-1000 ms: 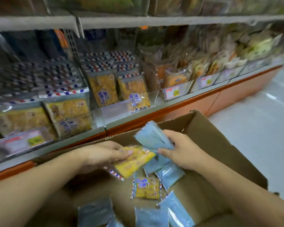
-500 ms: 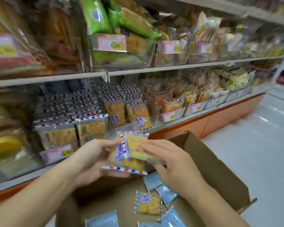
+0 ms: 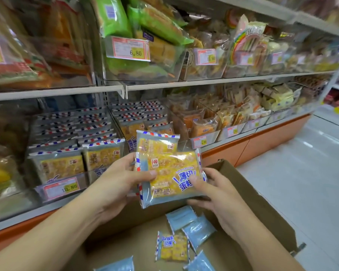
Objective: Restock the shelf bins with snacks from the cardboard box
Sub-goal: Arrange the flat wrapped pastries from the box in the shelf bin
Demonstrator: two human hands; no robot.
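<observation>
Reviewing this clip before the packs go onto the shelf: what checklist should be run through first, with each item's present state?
1. Left hand grips the cake packs: ok.
2. Right hand supports them from the right: ok.
3. Packs squared into one stack: not ok, the rear one sticks up.
4. Matching bin with the same packs within view: ok.
5. Free room in that bin: cannot tell.
6. More packs left in the cardboard box: ok.

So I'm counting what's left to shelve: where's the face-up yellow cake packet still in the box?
In the head view, the yellow cake packet lies low centre on the cardboard box floor, beside blue packets, below both hands.
</observation>
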